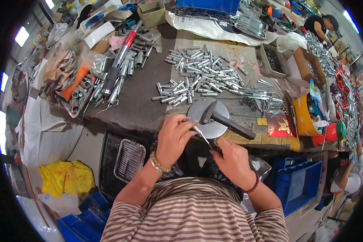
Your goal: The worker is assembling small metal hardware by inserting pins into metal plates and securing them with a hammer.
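My left hand [172,141] pinches the thicker end of a thin metal rod [204,138] between thumb and fingers. The rod slants down toward my right hand [233,160], whose fingers are closed round its lower end. Just beyond the hands, a hammer [232,126] rests with its head on a round metal plate [207,130] and its dark handle pointing right. Behind the plate lies a loose pile of short silver metal tubes [203,74]. To its right is a heap of thin metal rods [266,101], with small dark pieces [250,103] beside it.
At left lie a red-and-black power tool [123,52], sockets and an orange funnel-like piece [74,82]. A bin of dark pins [273,60], a cardboard box [308,66] and a yellow container [304,117] stand right. Below are a metal tray [130,160] and blue crates [298,183]. People work nearby.
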